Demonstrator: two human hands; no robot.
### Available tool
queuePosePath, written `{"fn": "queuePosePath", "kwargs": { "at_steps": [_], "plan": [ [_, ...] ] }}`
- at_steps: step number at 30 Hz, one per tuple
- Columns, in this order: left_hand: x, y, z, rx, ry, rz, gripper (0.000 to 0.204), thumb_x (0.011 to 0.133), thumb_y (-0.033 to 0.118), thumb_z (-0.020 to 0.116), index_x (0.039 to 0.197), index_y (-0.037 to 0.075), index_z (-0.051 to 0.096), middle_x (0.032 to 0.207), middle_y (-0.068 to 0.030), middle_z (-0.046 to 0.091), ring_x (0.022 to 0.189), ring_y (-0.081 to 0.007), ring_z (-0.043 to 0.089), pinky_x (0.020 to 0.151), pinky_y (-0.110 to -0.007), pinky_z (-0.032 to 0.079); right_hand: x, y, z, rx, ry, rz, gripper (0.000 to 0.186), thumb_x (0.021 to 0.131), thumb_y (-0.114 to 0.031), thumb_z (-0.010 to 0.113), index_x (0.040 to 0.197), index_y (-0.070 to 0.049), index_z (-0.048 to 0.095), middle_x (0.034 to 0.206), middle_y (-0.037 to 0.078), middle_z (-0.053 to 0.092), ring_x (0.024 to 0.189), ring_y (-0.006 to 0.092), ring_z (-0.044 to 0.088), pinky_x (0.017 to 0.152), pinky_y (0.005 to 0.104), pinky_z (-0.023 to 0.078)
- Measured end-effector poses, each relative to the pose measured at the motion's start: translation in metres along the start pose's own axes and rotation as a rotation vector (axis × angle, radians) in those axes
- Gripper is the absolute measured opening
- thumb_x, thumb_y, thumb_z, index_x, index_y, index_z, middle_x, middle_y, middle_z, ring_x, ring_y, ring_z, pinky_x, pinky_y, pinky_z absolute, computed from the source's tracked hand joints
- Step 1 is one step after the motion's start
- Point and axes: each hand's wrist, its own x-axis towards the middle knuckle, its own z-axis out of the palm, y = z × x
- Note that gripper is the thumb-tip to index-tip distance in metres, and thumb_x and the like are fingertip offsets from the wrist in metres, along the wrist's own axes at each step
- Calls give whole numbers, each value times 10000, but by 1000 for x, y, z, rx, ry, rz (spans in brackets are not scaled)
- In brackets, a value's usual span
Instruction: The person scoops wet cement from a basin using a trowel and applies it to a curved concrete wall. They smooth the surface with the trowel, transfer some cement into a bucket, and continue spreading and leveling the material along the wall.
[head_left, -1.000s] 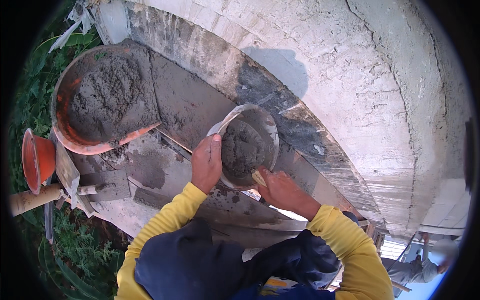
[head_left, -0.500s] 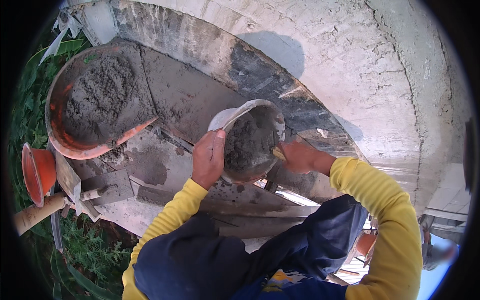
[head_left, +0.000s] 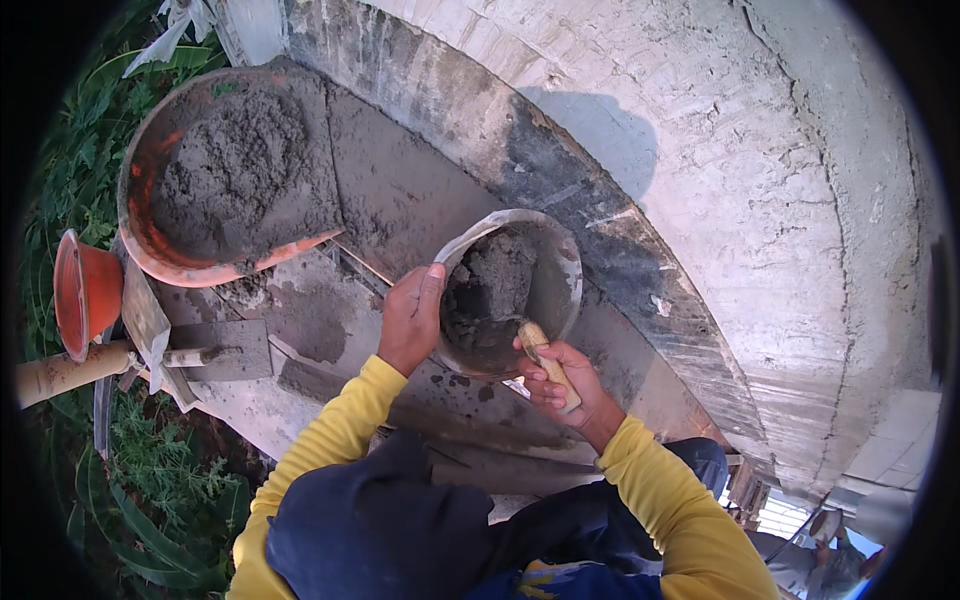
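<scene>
My left hand (head_left: 410,318) grips the left rim of a grey, mortar-smeared bucket (head_left: 563,270), fingers on its outer side and thumb at the rim. My right hand (head_left: 572,388) is wrapped round the wooden handle of a trowel (head_left: 545,362) at the near right side of the bucket. The trowel's blade reaches into the bucket, against the wet grey mortar (head_left: 500,268), and is hard to tell from it. The bucket leans on mortar-stained boards, and its bottom is hidden.
A large orange basin (head_left: 190,272) heaped with mortar stands at the far left. Near it are a small orange bucket (head_left: 82,295), a flat trowel (head_left: 225,355) and a bamboo pole (head_left: 70,375). A curved concrete wall (head_left: 730,170) rises at right. Another person (head_left: 825,565) shows at lower right.
My right hand has swung from the bucket's right side to its near side, with the trowel handle now plainly visible. The mortar in the bucket has been shifted. The whole view has turned slightly.
</scene>
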Motion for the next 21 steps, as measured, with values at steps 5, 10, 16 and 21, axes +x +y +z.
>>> {"fn": "queuePosePath", "kwargs": {
  "at_steps": [5, 10, 16, 21],
  "plan": [
    [9, 1, -1, 34, -5, -77, 365, 1149, 217, 520, 910, -45, 605, 786, -119, 532, 724, -211, 489, 709, -365, 445, -72, -30, 22, -43, 39, 104, 407, 1109, -286, 518, 1382, 12, 567, 813, 100, 579, 480, 130, 554, 364, 281, 451],
    [3, 10, 10, 70, -35, -5, 354, 1145, 219, 516, 944, -48, 635, 809, -164, 585, 738, -313, 566, 726, -413, 473, -107, -61, 87, -1620, 555, 17, 488, 1101, -328, 534, 1424, 37, 530, 809, 180, 667, 631, 292, 689, 539, 409, 560],
    [8, 26, 26, 113, -53, 89, 345, 1138, 217, 512, 988, -50, 670, 892, -237, 653, 838, -459, 630, 759, -477, 497, -27, -14, 44, -2332, 366, -167, 491, 1066, -295, 584, 1365, 92, 540, 970, 348, 704, 930, 533, 692, 882, 621, 532],
    [9, 27, 22, 143, -92, 45, 322, 1132, 220, 536, 1017, -40, 688, 874, -230, 646, 796, -448, 623, 745, -475, 496, -76, -46, 130, -2640, 389, -282, 369, 1056, -197, 568, 1260, 109, 600, 922, 320, 727, 899, 501, 728, 860, 545, 581]
  ]
}}
